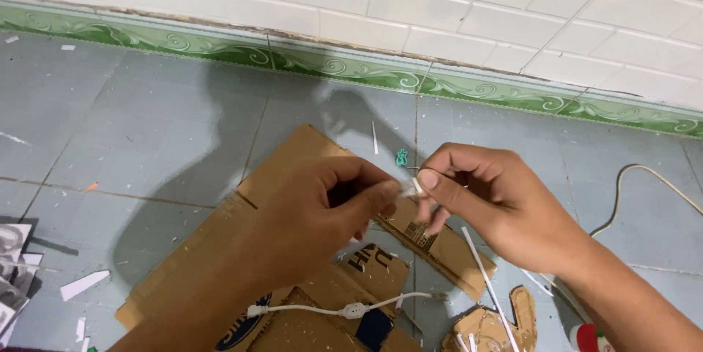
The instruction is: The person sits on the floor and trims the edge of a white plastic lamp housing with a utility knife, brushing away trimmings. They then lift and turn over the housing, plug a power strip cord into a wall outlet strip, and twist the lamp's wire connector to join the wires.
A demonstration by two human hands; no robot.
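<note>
Two hands [329,206], one flattened cardboard box [307,162], one white cable [337,310], one teal clip [401,156]

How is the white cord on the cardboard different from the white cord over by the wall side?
The white cord on the cardboard lies across brown cardboard, below the left hand; the other cord lies on bare grey floor tile, right of the right hand. The first has a lumpy connector midway; the second looks smooth and curves in a loop. Both are thin and pale.

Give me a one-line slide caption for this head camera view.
Both hands, left hand and right hand, pinch a small white piece above flattened cardboard on a tiled floor.
</note>
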